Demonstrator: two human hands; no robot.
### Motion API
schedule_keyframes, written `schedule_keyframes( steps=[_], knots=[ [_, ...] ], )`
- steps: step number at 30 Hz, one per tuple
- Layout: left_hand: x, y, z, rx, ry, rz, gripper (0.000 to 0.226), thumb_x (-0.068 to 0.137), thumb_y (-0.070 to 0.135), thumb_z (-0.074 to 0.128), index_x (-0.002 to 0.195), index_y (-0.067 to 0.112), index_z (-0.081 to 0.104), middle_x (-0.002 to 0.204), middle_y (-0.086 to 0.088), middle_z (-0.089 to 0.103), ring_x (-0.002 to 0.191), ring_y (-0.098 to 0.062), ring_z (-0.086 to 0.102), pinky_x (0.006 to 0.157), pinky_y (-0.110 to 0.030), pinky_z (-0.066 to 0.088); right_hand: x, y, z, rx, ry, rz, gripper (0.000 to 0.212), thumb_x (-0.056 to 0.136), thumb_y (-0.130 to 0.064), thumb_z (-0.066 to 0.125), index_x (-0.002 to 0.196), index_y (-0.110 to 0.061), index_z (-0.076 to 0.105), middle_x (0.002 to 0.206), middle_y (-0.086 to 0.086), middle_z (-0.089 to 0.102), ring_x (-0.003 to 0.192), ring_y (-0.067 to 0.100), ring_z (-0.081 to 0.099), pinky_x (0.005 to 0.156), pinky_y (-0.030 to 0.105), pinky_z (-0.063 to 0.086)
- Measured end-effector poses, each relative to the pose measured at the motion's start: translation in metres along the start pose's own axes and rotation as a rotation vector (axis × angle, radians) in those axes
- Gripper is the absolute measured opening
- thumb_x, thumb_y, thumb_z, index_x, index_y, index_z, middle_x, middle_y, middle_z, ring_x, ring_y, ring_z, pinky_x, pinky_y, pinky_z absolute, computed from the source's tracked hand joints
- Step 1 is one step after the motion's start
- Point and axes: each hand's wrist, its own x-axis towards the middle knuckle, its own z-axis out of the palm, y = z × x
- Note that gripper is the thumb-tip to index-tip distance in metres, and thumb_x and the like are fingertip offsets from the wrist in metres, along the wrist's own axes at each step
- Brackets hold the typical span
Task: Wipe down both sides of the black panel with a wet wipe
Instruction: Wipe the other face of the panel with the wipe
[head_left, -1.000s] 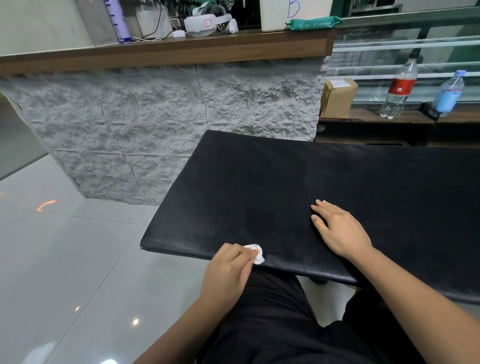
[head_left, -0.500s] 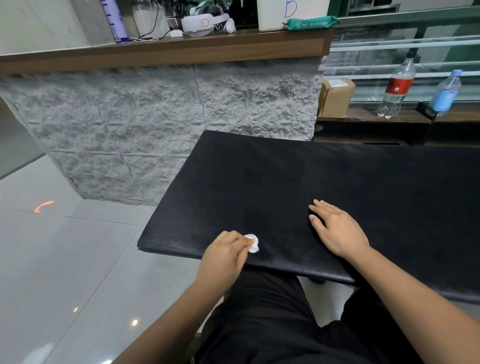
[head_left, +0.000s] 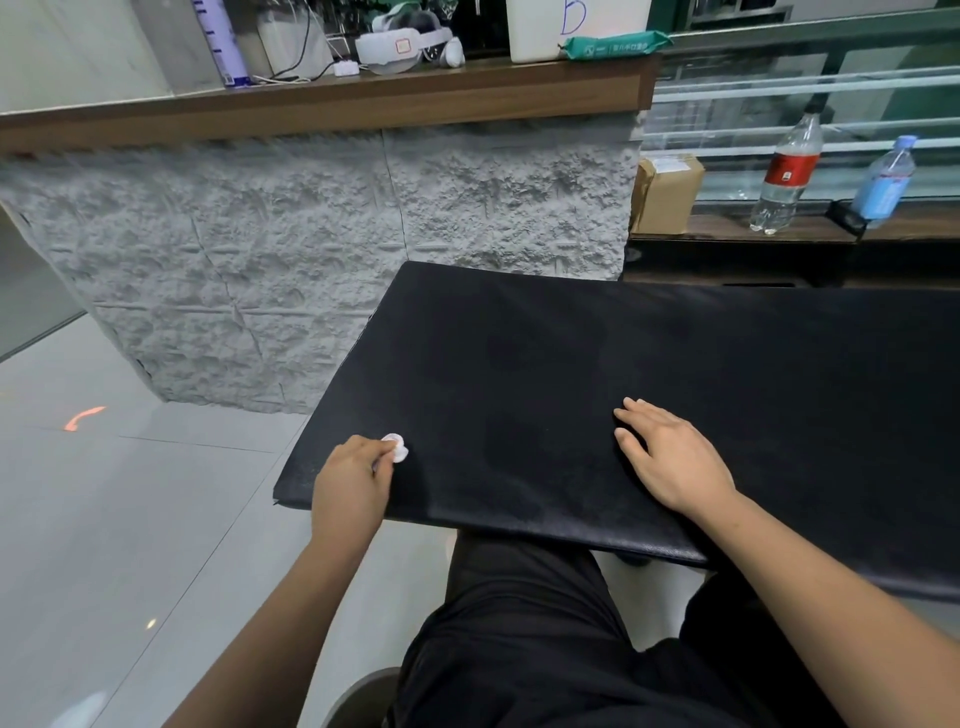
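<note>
A large black panel (head_left: 597, 374) lies flat across my lap, its near left corner over the floor. My left hand (head_left: 350, 483) pinches a small crumpled white wet wipe (head_left: 396, 448) and presses it on the panel near that near left corner. My right hand (head_left: 667, 457) rests flat on the panel, fingers straight and slightly spread, toward the middle of the near edge. Faint darker damp patches show on the panel's surface between and beyond my hands.
A grey rough stone counter front (head_left: 311, 260) stands just behind the panel, topped by a wooden ledge (head_left: 363, 104) with clutter. To the right a low shelf carries a cardboard box (head_left: 667, 192) and two water bottles (head_left: 784, 176). Grey tiled floor (head_left: 130, 519) spreads left.
My left hand has slid the wipe leftward and slightly away from me, toward the panel's near left corner. My right hand has stayed flat in the same place.
</note>
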Motion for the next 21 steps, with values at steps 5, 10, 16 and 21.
schedule_keyframes(
  steps=[5,10,16,21],
  knots=[
    [-0.006,0.013,0.005,0.007,0.043,-0.077,0.021,0.104,0.026,0.064,0.12,0.022,0.079,0.101,0.004,0.069,0.093,-0.023,0.061,0.078,-0.038,0.051,0.0,0.0,0.0,0.001,0.006,-0.004,0.048,0.109,-0.045,0.042,0.152,-0.028,0.054,0.163,-0.01,0.043,0.154,0.006,0.03,0.124,0.027,0.022],
    [-0.009,0.027,0.009,0.011,0.026,-0.079,0.022,0.106,0.027,0.062,0.12,0.025,0.078,0.101,0.004,0.068,0.092,-0.023,0.06,0.075,-0.037,0.05,0.001,0.002,0.002,0.0,-0.003,-0.008,0.049,0.109,-0.046,0.04,0.152,-0.028,0.053,0.164,-0.01,0.042,0.154,0.006,0.03,0.126,0.03,0.023],
    [-0.012,0.054,0.017,-0.003,-0.024,0.014,0.019,0.104,0.023,0.063,0.113,0.029,0.079,0.093,0.007,0.065,0.085,-0.021,0.057,0.068,-0.033,0.046,0.002,0.003,0.003,-0.001,-0.006,-0.015,0.049,0.109,-0.046,0.04,0.153,-0.028,0.053,0.164,-0.01,0.042,0.154,0.006,0.03,0.127,0.031,0.023],
    [-0.017,0.085,0.029,-0.013,-0.091,0.118,0.02,0.102,0.02,0.062,0.108,0.03,0.079,0.09,0.008,0.064,0.082,-0.02,0.053,0.066,-0.033,0.046,0.002,0.003,0.003,-0.001,-0.011,-0.015,0.05,0.109,-0.046,0.039,0.153,-0.027,0.053,0.164,-0.01,0.041,0.154,0.006,0.029,0.128,0.031,0.023]
  ],
)
